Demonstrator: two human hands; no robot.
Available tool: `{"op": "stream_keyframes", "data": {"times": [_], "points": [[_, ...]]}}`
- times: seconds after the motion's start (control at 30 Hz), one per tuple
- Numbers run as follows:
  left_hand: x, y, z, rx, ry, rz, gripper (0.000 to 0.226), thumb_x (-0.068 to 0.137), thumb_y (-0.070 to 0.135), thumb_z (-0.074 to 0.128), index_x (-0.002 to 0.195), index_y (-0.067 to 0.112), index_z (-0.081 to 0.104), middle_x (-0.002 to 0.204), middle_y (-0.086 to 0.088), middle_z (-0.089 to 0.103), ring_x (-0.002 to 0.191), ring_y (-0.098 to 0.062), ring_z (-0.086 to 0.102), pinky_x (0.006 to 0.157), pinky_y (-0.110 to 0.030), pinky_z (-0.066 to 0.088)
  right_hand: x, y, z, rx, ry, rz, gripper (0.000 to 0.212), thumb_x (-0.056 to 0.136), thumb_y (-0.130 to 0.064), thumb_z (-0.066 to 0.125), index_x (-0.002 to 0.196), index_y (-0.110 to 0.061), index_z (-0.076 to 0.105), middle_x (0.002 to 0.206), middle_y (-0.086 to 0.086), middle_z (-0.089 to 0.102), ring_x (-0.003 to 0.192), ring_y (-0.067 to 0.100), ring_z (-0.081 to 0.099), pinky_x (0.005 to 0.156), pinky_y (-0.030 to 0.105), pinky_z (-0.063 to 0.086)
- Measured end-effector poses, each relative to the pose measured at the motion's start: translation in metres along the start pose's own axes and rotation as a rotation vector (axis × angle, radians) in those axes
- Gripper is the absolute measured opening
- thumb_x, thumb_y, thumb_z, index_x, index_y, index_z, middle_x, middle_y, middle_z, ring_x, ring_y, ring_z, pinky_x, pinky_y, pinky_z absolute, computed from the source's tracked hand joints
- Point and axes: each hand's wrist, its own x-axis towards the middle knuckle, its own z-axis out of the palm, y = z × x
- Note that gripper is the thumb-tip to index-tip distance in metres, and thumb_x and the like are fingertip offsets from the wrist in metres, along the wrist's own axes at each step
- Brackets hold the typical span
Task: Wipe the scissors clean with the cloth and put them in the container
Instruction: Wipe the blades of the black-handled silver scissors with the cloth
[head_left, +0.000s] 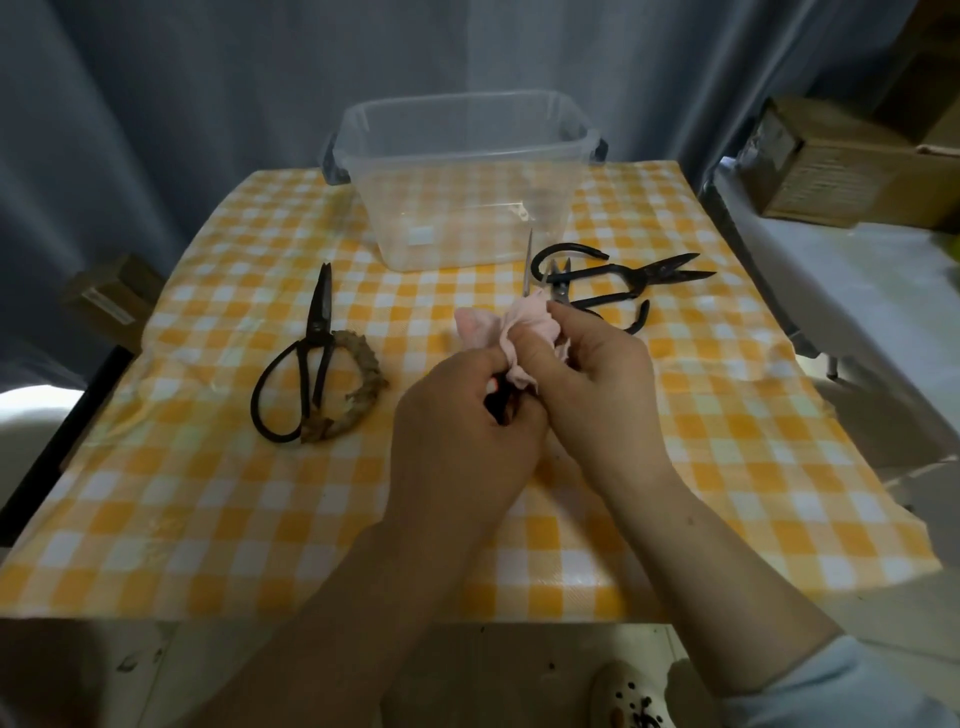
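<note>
Gripping a dark handle mostly hidden inside its curled fingers, the left hand (462, 431) holds the scissors (498, 404) above the tabletop (208, 519), in front of the clear container (467, 156). The right hand (597, 379) pinches the pink cloth (493, 332) round the blade, and only its thin tip shows.

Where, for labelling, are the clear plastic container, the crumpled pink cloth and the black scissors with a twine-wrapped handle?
clear plastic container (441, 208): head view, front wall.
crumpled pink cloth (483, 332): head view, bunched left fold.
black scissors with a twine-wrapped handle (317, 328): head view, pivot.
</note>
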Motion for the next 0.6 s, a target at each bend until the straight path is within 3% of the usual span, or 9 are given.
{"op": "stream_keyframes", "data": {"times": [0.07, 0.13, 0.2, 0.3, 0.43, 0.5, 0.6], "points": [[-0.002, -0.003, 0.002, 0.018, -0.003, 0.008, 0.013, 0.084, 0.017, 0.063, 0.091, 0.012, 0.072, 0.067, 0.002, 0.062, 0.059, -0.011, 0.055, 0.051, -0.025, 0.045, -0.001, 0.002, 0.003, -0.176, 0.020, -0.082, 0.018, 0.093, -0.019, 0.054, 0.098, -0.007, 0.066, 0.068, 0.000, 0.063, 0.061, 0.012, 0.054, 0.049, 0.019, 0.038], [-0.003, -0.004, 0.003, 0.034, 0.000, 0.020, 0.018, 0.086, 0.022, 0.058, 0.091, 0.014, 0.073, 0.069, 0.001, 0.064, 0.059, -0.010, 0.056, 0.053, -0.024, 0.046, 0.001, 0.003, 0.004, -0.270, 0.030, -0.088, 0.028, 0.096, -0.022, 0.049, 0.118, -0.007, 0.058, 0.065, -0.006, 0.056, 0.055, 0.008, 0.049, 0.049, 0.016, 0.036], [-0.004, -0.002, 0.004, 0.037, -0.017, 0.029, 0.023, 0.085, 0.027, 0.055, 0.092, 0.015, 0.073, 0.071, 0.001, 0.066, 0.061, -0.011, 0.057, 0.056, -0.025, 0.046, 0.002, 0.004, 0.002, -0.306, 0.054, -0.056, 0.046, 0.098, -0.023, 0.046, 0.141, -0.006, 0.040, 0.075, -0.006, 0.056, 0.061, 0.004, 0.049, 0.054, 0.012, 0.039], [-0.002, 0.000, 0.003, 0.013, -0.022, -0.024, 0.015, 0.087, 0.022, 0.062, 0.095, 0.016, 0.073, 0.078, 0.000, 0.069, 0.069, -0.014, 0.061, 0.063, -0.031, 0.052, 0.004, 0.001, -0.004, -0.225, 0.022, 0.017, 0.057, 0.097, -0.024, 0.050, 0.147, -0.007, 0.028, 0.083, 0.001, 0.061, 0.067, 0.003, 0.051, 0.059, 0.009, 0.042], [0.001, -0.002, 0.000, 0.023, -0.004, -0.055, 0.012, 0.082, 0.016, 0.068, 0.093, 0.012, 0.073, 0.076, -0.003, 0.068, 0.069, -0.018, 0.062, 0.062, -0.038, 0.053, 0.005, -0.004, -0.013, -0.064, -0.116, 0.132, 0.073, 0.088, -0.023, 0.063, 0.149, -0.013, 0.024, 0.085, 0.005, 0.068, 0.071, 0.007, 0.065, 0.069, 0.022, 0.055], [-0.001, -0.001, 0.001, 0.046, -0.037, -0.043, 0.014, 0.082, 0.016, 0.068, 0.095, 0.013, 0.072, 0.075, -0.002, 0.066, 0.067, -0.015, 0.059, 0.060, -0.030, 0.050, 0.004, -0.004, -0.012, -0.173, -0.105, 0.066, 0.072, 0.090, -0.022, 0.061, 0.149, -0.013, 0.021, 0.067, -0.002, 0.059, 0.063, -0.006, 0.060, 0.057, 0.010, 0.047], [-0.004, 0.002, 0.003, 0.113, -0.074, 0.023, 0.029, 0.087, 0.018, 0.063, 0.116, 0.018, 0.065, 0.081, -0.001, 0.067, 0.072, -0.015, 0.061, 0.062, -0.024, 0.048, 0.002, -0.003, -0.004, -0.414, -0.082, -0.054, 0.068, 0.094, -0.022, 0.049, 0.151, -0.013, 0.012, 0.059, -0.010, 0.045, 0.051, 0.006, 0.047, 0.046, 0.016, 0.036]]}}
